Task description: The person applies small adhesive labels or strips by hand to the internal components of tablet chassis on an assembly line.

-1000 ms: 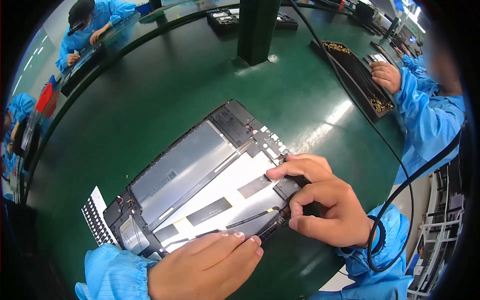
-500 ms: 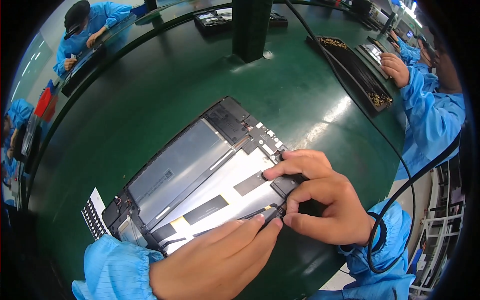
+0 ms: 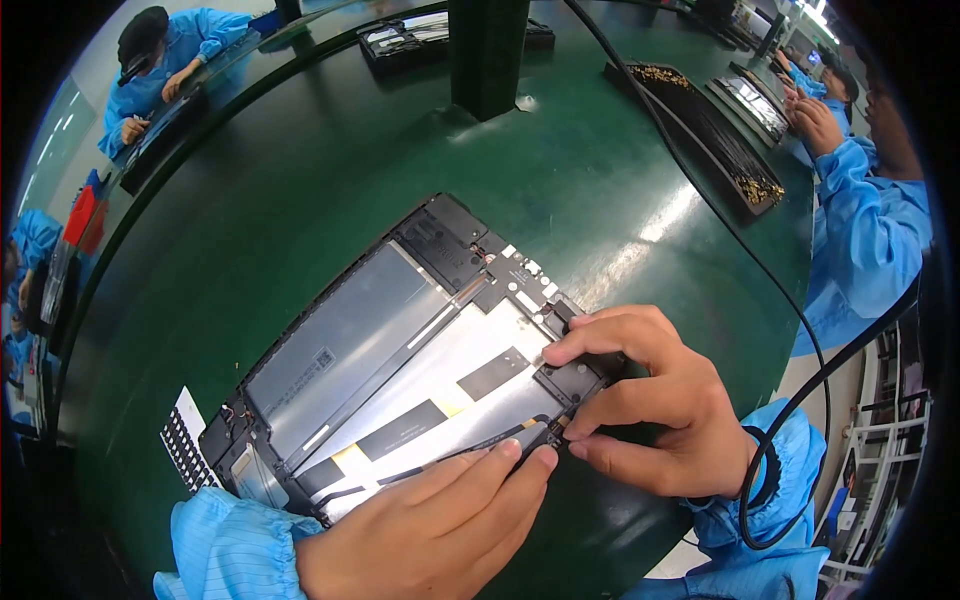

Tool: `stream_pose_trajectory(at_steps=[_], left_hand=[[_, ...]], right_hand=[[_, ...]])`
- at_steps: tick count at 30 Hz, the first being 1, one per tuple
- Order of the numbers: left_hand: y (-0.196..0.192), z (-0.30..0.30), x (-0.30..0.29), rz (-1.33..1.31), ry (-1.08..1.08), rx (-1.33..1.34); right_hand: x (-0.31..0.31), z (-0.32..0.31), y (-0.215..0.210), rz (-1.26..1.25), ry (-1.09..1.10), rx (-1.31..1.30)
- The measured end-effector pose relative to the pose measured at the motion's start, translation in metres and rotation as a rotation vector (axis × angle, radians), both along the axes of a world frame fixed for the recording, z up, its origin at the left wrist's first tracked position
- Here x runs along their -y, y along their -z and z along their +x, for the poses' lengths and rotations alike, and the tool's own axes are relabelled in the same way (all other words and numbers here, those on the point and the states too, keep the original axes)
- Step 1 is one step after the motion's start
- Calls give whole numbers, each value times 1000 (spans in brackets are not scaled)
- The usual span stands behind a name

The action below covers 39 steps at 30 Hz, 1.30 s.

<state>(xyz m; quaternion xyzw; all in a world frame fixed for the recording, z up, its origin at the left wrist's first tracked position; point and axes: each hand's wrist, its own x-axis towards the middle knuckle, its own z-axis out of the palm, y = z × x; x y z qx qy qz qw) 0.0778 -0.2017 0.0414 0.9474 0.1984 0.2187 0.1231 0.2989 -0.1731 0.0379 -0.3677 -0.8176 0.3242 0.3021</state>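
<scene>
An opened tablet (image 3: 400, 350) lies back-up and diagonal on the green table (image 3: 300, 180), showing silver battery panels, a white sheet with black tape strips and a black frame. My right hand (image 3: 660, 410) pinches the black part at the tablet's near right corner, thumb and fingers closed around it. My left hand (image 3: 430, 530) rests flat at the near edge, its fingertips pressing a thin black cable (image 3: 450, 455) down close to that corner. Both sleeves are light blue.
A small white strip with black pads (image 3: 185, 445) lies left of the tablet. A dark post (image 3: 490, 50) stands at the back. Black trays (image 3: 720, 150) sit at the right rear, where another person in blue works. A black cord (image 3: 800, 330) hangs across the right.
My left hand has slid forward and to the right, its fingertips now on the cable near the corner. My right hand stays on the corner part.
</scene>
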Motion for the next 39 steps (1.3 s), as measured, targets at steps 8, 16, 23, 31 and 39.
stream_pose_trajectory(at_steps=[8,16,23,31,39], left_hand=[[-5,3,-2,56,16,-63],[2,2,0,45,40,-101],[-6,5,8,14,11,-148],[-45,-5,31,84,-182,-295],[-10,-113,49,-225,-867,155]], right_hand=[[4,-5,-4,128,23,21],[2,-2,4,119,49,-71],[3,-7,6,60,88,-127],[-5,-2,26,-51,147,-397],[-5,-6,31,214,444,-58]])
